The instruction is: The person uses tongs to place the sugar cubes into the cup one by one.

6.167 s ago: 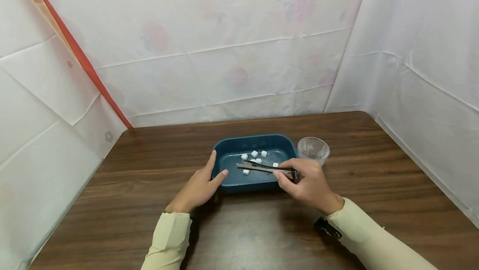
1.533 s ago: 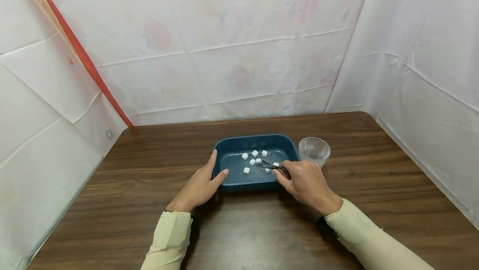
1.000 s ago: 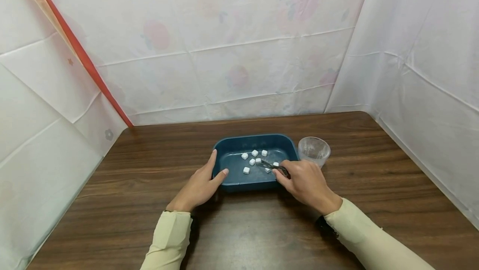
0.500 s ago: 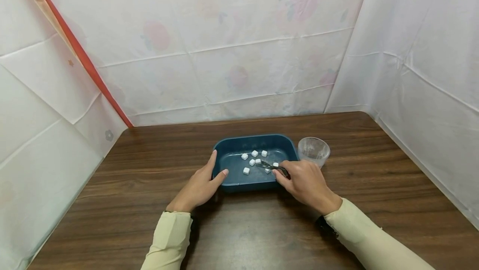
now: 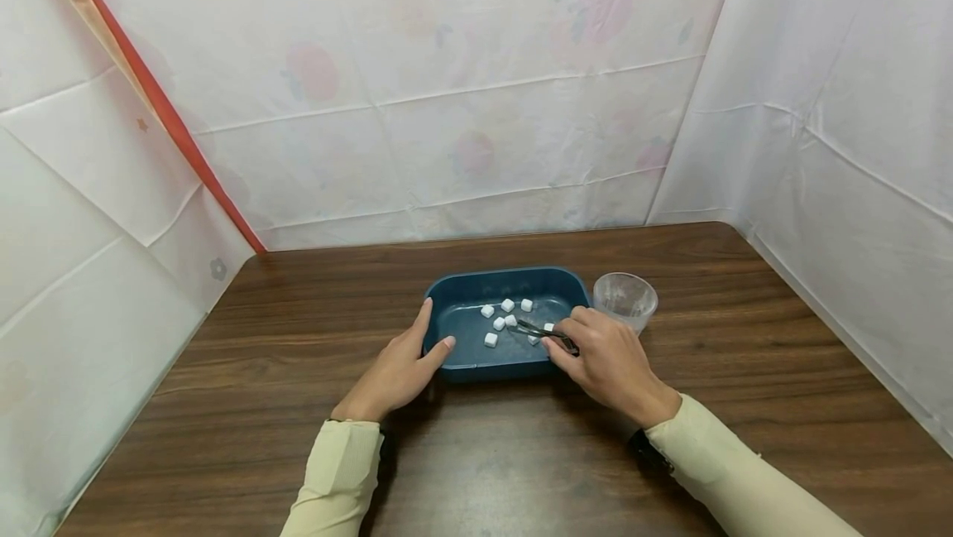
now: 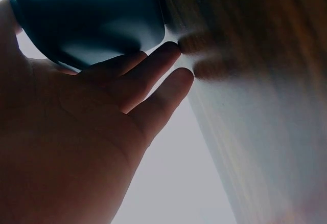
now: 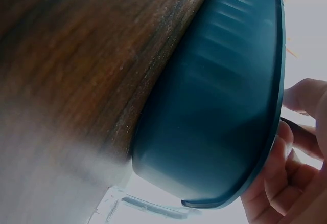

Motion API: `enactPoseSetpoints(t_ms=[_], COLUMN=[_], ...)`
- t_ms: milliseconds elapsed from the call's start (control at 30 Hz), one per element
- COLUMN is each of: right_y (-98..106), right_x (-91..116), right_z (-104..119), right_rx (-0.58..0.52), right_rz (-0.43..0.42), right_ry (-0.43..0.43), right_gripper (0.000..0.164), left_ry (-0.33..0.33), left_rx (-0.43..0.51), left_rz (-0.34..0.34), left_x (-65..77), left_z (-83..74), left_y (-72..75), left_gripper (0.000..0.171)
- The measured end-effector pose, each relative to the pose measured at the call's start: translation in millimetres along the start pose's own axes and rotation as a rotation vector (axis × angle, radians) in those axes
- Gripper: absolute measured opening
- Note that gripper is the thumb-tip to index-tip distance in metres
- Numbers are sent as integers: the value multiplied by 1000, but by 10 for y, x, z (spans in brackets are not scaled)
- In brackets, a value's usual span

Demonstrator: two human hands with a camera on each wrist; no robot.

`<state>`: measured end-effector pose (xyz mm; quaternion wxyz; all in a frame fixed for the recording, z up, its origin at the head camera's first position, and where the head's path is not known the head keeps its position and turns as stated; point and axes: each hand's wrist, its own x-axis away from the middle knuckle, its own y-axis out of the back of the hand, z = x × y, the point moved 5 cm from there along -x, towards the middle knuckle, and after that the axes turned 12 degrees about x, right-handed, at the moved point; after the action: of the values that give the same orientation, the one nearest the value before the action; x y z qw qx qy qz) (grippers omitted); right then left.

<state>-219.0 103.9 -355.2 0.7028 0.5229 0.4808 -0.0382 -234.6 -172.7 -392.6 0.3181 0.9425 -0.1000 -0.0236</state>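
My right hand (image 5: 610, 359) grips small dark metal tongs (image 5: 538, 330) over the right side of a blue tray (image 5: 495, 372). The tongs' tips point left and down beside a small white cube (image 5: 510, 320); I cannot tell whether they touch it. Several more white cubes (image 5: 490, 340) lie scattered on the tray floor. At the tray's left end rests my left hand (image 5: 395, 371), thumb over the near corner and fingers stretched along the outer wall. In the left wrist view its fingers (image 6: 168, 88) look extended. Curled fingers (image 7: 286, 183) show beside the tray in the right wrist view.
A clear bowl (image 5: 625, 295) stands just right of the tray, behind my right hand. The wooden table (image 5: 491, 471) meets a pale cloth wall (image 5: 462, 90) at the back and sides, with a red strip (image 5: 164, 115) at left.
Over six seconds ago the tongs lay level across the tray; now their tips slope down among the cubes. Two middle cubes have shifted slightly left since half a second ago. My left hand stays put.
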Motion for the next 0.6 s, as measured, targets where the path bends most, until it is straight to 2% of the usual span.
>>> enactPoseSetpoints(t_ms=[600], right_y=[-9], right_x=[1], right_z=[-20], right_rx=[-2], right_rz=[6], right_ry=[-11], right_gripper=[11], left_ry=[-4], left_rx=[4], left_rz=[-4], left_x=[10], left_z=[-3], left_y=[-10], left_gripper=[81])
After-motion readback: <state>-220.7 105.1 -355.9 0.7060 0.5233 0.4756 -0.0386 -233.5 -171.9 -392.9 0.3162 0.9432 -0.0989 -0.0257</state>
